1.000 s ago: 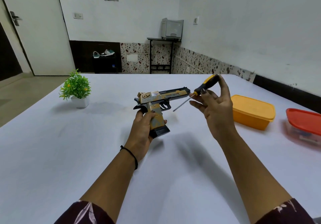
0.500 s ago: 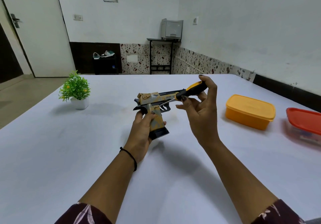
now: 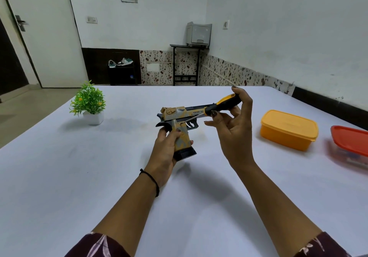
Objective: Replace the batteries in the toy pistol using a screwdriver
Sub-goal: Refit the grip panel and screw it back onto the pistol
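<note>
Item 1. Toy pistol (image 3: pixel 179 117): tan and dark, held above the bench (image 3: pixel 79 177), barrel pointing right, grip down. Position all but unchanged from a second ago.

Item 2. Left hand (image 3: pixel 166 151): fingers and thumb wrapped round the pistol's grip from behind and below. A black band (image 3: pixel 154 183) sits on the wrist. The hold is as it was in both earlier frames.

Item 3. Screwdriver (image 3: pixel 223 104): black and yellow handle, thin metal shaft. The handle lies to the right of the pistol, level with the barrel, and the shaft slants down and left. The tip is at the top of the pistol's grip, just behind the trigger. Whether it sits in a screw cannot be told. A second ago the tip hung clear of the pistol, right of the trigger guard. Half a second ago it had drawn close to the frame.

Item 4. Right hand (image 3: pixel 233 131): right of the pistol, thumb and fingertips pinching the screwdriver handle, lower fingers loosely spread. It has moved left toward the pistol since the first frame.

Item 5. Potted plant (image 3: pixel 88 101): on the bench, well left of the pistol.

Item 6. Yellow box (image 3: pixel 288 129): lidded, on the bench well right of the pistol.

Item 7. Red-lidded container (image 3: pixel 350 141): further right of the pistol, beyond the yellow box.
</note>
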